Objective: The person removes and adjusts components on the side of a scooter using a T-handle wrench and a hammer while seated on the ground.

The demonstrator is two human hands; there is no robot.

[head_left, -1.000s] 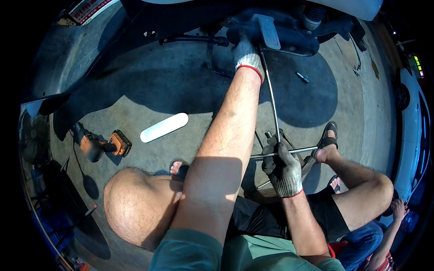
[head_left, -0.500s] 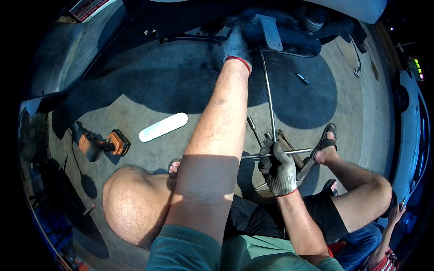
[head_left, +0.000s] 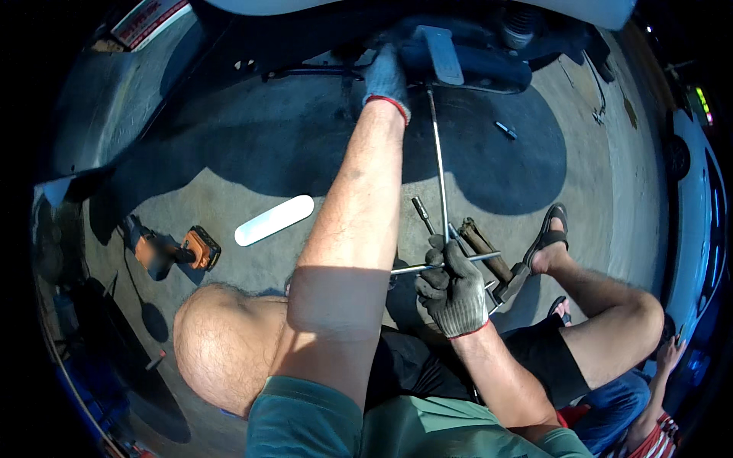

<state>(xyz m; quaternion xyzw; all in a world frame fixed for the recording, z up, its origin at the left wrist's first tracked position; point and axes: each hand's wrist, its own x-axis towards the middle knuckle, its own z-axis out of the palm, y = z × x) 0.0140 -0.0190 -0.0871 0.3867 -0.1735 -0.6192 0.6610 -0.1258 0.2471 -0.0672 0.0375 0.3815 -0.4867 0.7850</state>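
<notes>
My right hand [head_left: 456,298], in a grey-palmed knit glove, closes round the crossbar of a long T-handle wrench [head_left: 438,156]. The wrench's slim shaft runs away from me to the underside of a dark vehicle part [head_left: 489,70], beside a pale metal plate [head_left: 443,57]. What its tip sits on is too dark to make out. My left hand [head_left: 385,76], gloved with a red cuff, reaches up under the vehicle, left of the shaft's tip. Its fingers are hidden among the dark parts.
An orange-and-black cordless power tool [head_left: 156,256] and a white oblong object [head_left: 275,220] lie left on the concrete. A short metal bar [head_left: 422,214] and a hammer-like tool [head_left: 489,250] lie by my right hand. Farther off is a small metal cylinder [head_left: 505,130]. Another person's arm [head_left: 666,366] shows lower right.
My right hand and the crossbar have shifted slightly left and toward me, and the crossbar has turned a little. My left hand stays under the vehicle. The whole view has drifted slightly.
</notes>
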